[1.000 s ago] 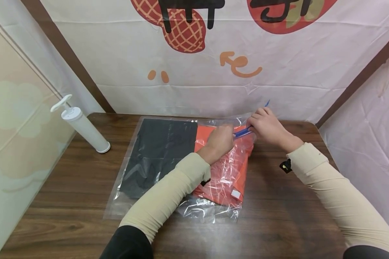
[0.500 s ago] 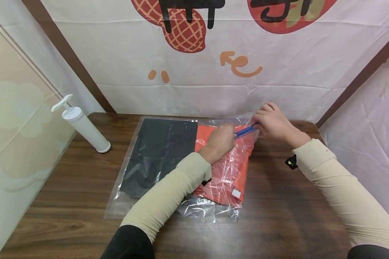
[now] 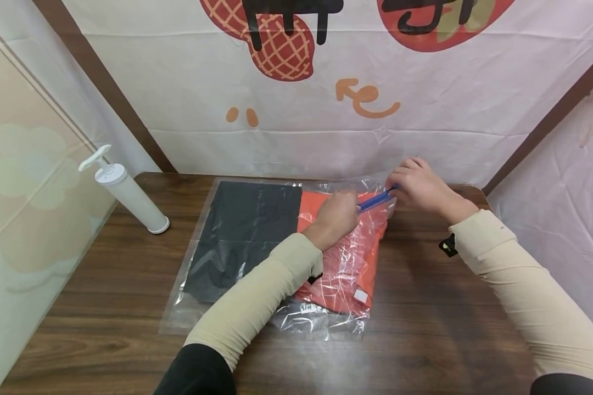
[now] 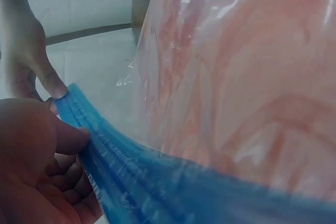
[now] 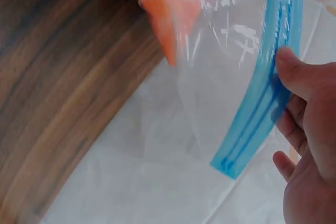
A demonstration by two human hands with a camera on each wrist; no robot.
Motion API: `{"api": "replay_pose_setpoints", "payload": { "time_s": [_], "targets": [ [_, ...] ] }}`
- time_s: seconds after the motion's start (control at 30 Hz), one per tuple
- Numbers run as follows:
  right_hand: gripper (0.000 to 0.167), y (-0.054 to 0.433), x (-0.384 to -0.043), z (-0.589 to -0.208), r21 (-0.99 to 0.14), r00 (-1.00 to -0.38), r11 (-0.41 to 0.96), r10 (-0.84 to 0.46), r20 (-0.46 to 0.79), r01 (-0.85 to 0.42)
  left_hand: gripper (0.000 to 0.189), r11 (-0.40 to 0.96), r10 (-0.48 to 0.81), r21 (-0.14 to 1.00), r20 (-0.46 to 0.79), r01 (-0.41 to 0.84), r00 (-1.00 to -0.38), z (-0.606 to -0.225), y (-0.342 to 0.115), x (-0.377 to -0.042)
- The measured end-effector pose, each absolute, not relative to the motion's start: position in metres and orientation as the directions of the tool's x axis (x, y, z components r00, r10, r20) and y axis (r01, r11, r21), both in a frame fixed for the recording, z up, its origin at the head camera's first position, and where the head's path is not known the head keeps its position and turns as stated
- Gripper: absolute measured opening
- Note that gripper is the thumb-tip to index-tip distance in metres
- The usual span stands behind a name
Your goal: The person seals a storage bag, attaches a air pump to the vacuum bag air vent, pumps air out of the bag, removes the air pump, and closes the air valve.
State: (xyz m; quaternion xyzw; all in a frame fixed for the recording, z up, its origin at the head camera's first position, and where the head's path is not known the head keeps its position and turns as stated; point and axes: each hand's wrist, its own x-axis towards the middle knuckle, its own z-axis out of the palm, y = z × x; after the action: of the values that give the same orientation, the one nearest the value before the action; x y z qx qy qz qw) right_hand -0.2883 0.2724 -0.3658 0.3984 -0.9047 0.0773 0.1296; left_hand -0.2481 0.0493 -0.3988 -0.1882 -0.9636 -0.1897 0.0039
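A clear plastic storage bag point(image 3: 321, 327) lies on the table with a folded orange garment point(image 3: 341, 263) and a dark grey cloth point(image 3: 247, 225) inside. Along its far right side runs a blue zip strip point(image 3: 375, 201), raised at my hands. My left hand point(image 3: 337, 214) pinches this strip; in the left wrist view its thumb point(image 4: 73, 137) presses on the blue band. Farther right, my right hand point(image 3: 417, 184) pinches the strip near its corner. The right wrist view has the thumb point(image 5: 294, 72) on the ridged zip, with the strip's end point(image 5: 231, 166) sticking out below.
A white hand pump point(image 3: 130, 195) with a T-handle stands at the table's left side. The brown wooden table point(image 3: 425, 329) meets a printed fabric wall point(image 3: 296, 148) at the back; more fabric hangs on both sides.
My right hand has slid to the right along the blue strip, then nearly stopped. The strip's tip no longer shows beyond it in the head view. My left hand has stayed in place.
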Motion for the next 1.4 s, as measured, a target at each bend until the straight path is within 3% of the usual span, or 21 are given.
{"api": "replay_pose_setpoints", "payload": {
  "time_s": [0.2,0.53,0.87,1.23,1.4],
  "targets": [
    [0.014,0.278,-0.290,-0.359,-0.041,-0.683,0.697,-0.687,0.249,-0.716,0.014,0.855,0.368,0.362,0.080,0.371,-0.927,-0.397,0.051,-0.247],
    [0.007,0.271,-0.287,-0.369,-0.008,-0.645,0.685,-0.682,0.343,-0.729,0.014,0.854,0.367,0.368,0.075,0.368,-0.927,-0.399,0.047,-0.249],
    [0.015,0.281,-0.292,-0.356,-0.047,-0.649,0.670,-0.696,0.306,-0.741,0.014,0.848,0.369,0.385,0.064,0.364,-0.927,-0.399,0.046,-0.247],
    [0.012,0.277,-0.293,-0.362,0.056,-0.636,0.679,-0.710,0.303,-0.732,0.013,0.855,0.365,0.372,0.066,0.362,-0.929,-0.401,0.043,-0.248],
    [0.011,0.279,-0.296,-0.357,0.002,-0.656,0.679,-0.710,0.256,-0.735,0.013,0.857,0.364,0.366,0.072,0.364,-0.929,-0.402,0.042,-0.249]
  ]
}}
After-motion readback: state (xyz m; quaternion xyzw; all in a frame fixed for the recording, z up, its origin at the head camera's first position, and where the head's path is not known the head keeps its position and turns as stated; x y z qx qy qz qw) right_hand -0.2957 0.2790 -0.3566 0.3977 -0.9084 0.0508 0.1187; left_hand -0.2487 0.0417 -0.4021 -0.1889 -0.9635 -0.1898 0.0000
